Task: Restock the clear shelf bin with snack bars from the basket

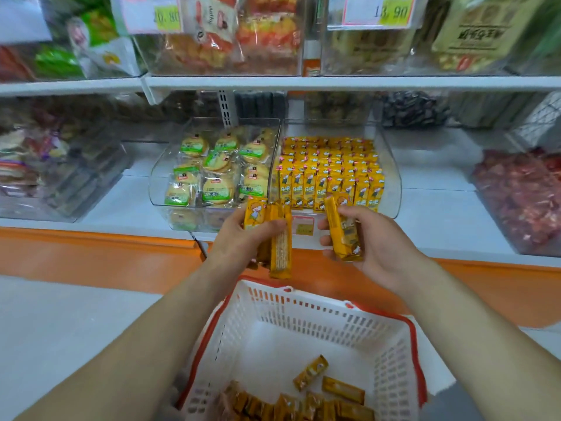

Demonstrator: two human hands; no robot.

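Note:
A clear shelf bin (391,189) on the lower shelf holds several rows of upright yellow snack bars (331,174). Just in front of it, my left hand (243,238) grips a bundle of yellow bars (280,247), which stick out above and below my fingers. My right hand (373,241) holds a couple of bars (343,235) tilted towards the bin's front lip. Below my hands stands a white basket (303,314) with a red rim, and several more yellow bars (312,399) lie on its bottom.
Left of the snack bar bin sits a clear bin of round green-labelled biscuits (212,168). More clear bins with packaged snacks fill both shelves. A red-wrapped sweets bin (522,196) stands at the right. An orange strip (91,253) runs below the shelf.

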